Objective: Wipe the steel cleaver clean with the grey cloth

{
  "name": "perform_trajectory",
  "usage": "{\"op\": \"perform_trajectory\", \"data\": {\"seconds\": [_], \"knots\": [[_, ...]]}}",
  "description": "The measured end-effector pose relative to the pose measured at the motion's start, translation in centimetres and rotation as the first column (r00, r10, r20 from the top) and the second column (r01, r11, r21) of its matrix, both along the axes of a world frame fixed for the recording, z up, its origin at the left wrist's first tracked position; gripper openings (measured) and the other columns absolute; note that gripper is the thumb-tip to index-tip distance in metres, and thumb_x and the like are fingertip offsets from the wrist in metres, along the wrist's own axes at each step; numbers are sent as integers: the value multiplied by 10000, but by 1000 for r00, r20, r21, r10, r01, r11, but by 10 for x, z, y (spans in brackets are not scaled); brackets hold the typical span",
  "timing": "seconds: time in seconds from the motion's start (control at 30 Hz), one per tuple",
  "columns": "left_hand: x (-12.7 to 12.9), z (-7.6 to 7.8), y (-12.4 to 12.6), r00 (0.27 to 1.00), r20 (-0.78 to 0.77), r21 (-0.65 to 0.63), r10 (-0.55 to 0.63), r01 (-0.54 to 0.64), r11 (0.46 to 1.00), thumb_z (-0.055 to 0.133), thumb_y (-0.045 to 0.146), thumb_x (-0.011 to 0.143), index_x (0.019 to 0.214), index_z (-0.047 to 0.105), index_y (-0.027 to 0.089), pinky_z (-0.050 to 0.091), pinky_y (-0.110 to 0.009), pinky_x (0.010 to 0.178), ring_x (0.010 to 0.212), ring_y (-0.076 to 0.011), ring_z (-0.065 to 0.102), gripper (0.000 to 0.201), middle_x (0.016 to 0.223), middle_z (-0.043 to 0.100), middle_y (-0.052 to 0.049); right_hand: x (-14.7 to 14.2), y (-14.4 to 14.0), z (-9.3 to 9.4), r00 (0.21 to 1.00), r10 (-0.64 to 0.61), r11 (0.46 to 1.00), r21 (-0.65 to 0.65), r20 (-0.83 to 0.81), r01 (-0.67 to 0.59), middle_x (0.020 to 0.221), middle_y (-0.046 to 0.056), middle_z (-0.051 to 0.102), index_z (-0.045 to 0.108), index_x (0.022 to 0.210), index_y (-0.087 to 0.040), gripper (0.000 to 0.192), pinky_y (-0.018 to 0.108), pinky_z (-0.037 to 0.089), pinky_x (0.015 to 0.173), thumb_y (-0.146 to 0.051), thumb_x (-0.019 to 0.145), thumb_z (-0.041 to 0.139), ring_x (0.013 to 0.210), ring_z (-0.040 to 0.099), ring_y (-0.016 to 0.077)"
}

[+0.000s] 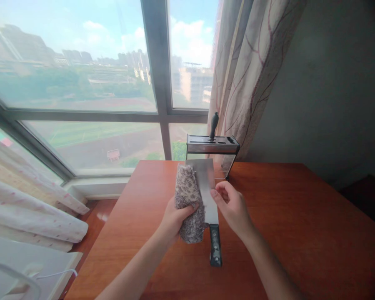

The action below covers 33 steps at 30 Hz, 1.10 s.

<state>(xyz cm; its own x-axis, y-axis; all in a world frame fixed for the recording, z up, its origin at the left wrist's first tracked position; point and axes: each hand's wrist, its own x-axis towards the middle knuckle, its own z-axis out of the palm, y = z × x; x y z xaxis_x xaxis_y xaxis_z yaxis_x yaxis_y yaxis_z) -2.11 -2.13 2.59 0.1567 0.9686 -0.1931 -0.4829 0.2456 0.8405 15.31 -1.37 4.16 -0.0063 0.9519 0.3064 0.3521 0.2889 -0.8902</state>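
Observation:
My left hand [178, 216] is wrapped around a folded, speckled grey cloth [190, 187]. The cloth lies along the left side of a cleaver [206, 187], covering part of its broad steel blade. The cleaver's black riveted handle [215, 246] points toward me, with no hand on it. Close to the right edge of the blade, my right hand [233, 204] has its thumb and fingers curled in together. Whether they pinch anything is too small to tell.
Behind the blade, a metal-framed knife block [212, 146] holds one knife with a black handle [214, 125] sticking up. The reddish-brown wooden table [287, 216] extends to both sides. Windows and a patterned curtain [253, 54] stand beyond; a white surface with a cable [56, 273] is at lower left.

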Motion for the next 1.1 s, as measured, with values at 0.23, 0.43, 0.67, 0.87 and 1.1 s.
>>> {"op": "perform_trajectory", "data": {"seconds": [0.23, 0.43, 0.67, 0.87, 1.1], "knots": [[-2, 11, -3, 994, 64, -47, -83, 86, 995, 831, 243, 592, 1007, 681, 146, 546, -373, 774, 786, -273, 704, 452, 862, 751, -97, -2, 27, 8, 999, 2, 999, 39, 53, -4, 543, -62, 355, 536, 653, -164, 456, 235, 223, 483, -547, 897, 500, 516, 326, 93], [-16, 1, 1, 932, -78, 37, -353, 357, 933, 831, 300, 614, 1058, 676, 137, 527, -324, 762, 885, -275, 675, 498, 921, 737, -96, 18, 53, 25, 909, -247, 944, 127, -335, 304, 668, -12, 541, 601, 765, -153, 405, 235, 386, 586, -541, 868, 550, 626, 473, 127], [0, -5, -7, 744, -297, 131, -599, 653, 746, 816, 307, 646, 1111, 655, 153, 504, -356, 842, 955, -272, 636, 515, 1022, 715, -79, 19, 54, 37, 906, -333, 907, 176, -261, 384, 655, -5, 549, 625, 815, -141, 442, 234, 387, 562, -558, 890, 501, 606, 464, 130], [11, -12, -8, 894, -179, 219, -411, 443, 869, 833, 388, 630, 1178, 604, 159, 495, -350, 842, 987, -291, 620, 637, 1064, 697, -103, -8, 36, 43, 894, -426, 847, 289, -137, 447, 571, -38, 467, 564, 718, -169, 390, 242, 325, 551, -478, 938, 473, 554, 418, 117], [14, -7, -6, 920, -314, 240, -236, 317, 918, 798, 337, 682, 1023, 679, 139, 500, -337, 814, 909, -285, 645, 412, 958, 728, -83, -21, 32, 48, 877, -475, 810, 356, -68, 466, 553, -42, 467, 499, 662, -189, 388, 252, 281, 537, -438, 956, 458, 518, 392, 112]]}}
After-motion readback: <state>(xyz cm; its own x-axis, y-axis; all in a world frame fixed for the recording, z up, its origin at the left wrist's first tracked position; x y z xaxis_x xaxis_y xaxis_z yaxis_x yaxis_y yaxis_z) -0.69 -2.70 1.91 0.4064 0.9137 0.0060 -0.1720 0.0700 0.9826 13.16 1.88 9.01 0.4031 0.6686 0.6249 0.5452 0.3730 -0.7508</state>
